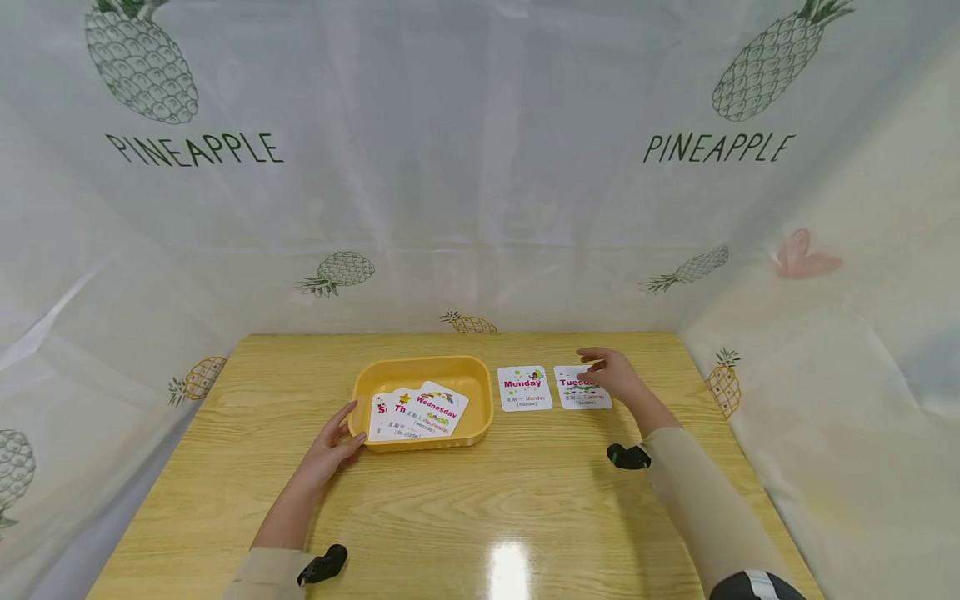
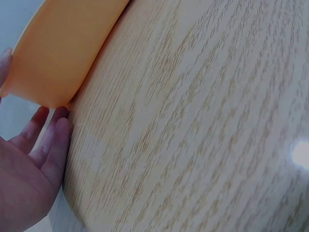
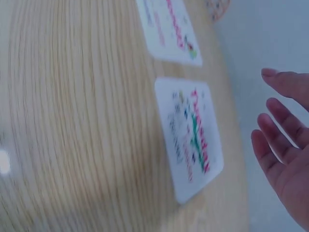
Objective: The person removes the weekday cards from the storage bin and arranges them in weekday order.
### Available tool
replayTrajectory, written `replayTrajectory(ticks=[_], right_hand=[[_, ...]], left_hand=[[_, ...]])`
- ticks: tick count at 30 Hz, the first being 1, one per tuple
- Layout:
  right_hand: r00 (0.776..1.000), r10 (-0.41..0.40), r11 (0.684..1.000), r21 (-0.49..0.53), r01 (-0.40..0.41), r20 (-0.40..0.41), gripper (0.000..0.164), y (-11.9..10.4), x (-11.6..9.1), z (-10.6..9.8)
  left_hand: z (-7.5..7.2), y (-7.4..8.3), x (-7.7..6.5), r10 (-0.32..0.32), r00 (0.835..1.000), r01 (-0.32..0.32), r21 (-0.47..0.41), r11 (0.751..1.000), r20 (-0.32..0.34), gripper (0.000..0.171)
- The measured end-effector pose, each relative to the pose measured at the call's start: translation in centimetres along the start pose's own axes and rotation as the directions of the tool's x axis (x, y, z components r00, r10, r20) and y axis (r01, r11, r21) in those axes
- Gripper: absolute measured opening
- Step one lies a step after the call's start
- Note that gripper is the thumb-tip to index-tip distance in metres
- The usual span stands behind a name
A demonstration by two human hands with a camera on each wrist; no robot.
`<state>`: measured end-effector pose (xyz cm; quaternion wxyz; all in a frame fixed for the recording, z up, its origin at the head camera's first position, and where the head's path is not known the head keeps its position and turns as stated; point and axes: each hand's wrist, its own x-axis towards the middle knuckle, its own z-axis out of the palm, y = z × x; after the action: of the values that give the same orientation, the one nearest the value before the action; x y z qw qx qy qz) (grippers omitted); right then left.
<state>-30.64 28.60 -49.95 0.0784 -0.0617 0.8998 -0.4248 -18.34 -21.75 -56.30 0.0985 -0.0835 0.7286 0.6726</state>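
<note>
At far left, pale sheeting (image 1: 487, 192) printed with pineapples rises beside and behind a wood-grain table (image 1: 420, 508). A beige left sleeve (image 1: 262, 575) enters from the lower edge, with a black fitting (image 1: 322, 567) at the cuff. The left hand (image 1: 333, 442) grips the left end of a yellow tray (image 1: 420, 446): in the head view the thumb lies at the near left corner and a finger at the left rim; the left wrist view shows fingertips touching the tray's outer wall. How firmly it holds cannot be told. Inside the tray, toward its left and middle, white cards overlap: a card beginning with S (image 1: 379, 427), its word cut off; a card marked "Th" (image 1: 401, 423), also part covered; and the Wednesday card (image 1: 442, 406), tilted, its word fully legible. Just right of the tray, the Monday card (image 1: 525, 400) lies flat on the table, face up. Beside it, with a narrow gap, lies the Tuesday card (image 1: 577, 402), also flat and face up. The right hand (image 1: 615, 375) is above the Tuesday card, covering its upper right part in the head view; the right wrist view shows its fingers spread, pinching nothing, apart from the card. A beige right sleeve (image 1: 697, 500) carries another black fitting (image 1: 628, 457).
</note>
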Motion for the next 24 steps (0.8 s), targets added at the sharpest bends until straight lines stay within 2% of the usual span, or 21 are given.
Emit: replayTrajectory(ticks=[6,12,22,24], right_hand=[[0.995,-0.074,0.995,0.075,0.069,0.062,0.048,-2.7,-0.4,1.2],[0.982,-0.144,0.987,0.095,0.133,0.12,0.047,-5.1,-0.5,2.7],[0.966,-0.183,0.98,0.108,0.166,0.181,0.047,-8.8,-0.4,6.0],[0.961,-0.193,0.977,0.129,0.17,0.198,0.047,-10.2,-0.9,6.4]], left_hand=[[-0.1,0.0,-0.2,0.008,1.0,-0.008,-0.005,1.0,0.006,0.071],[-0.1,-0.1,0.0,0.011,1.0,-0.011,-0.007,1.0,0.009,0.071],[-0.1,0.4,-0.2,-0.003,1.0,0.003,-0.024,1.0,0.017,0.071],[-0.1,0.7,-0.3,-0.009,1.0,0.01,-0.034,0.999,0.017,0.071]])
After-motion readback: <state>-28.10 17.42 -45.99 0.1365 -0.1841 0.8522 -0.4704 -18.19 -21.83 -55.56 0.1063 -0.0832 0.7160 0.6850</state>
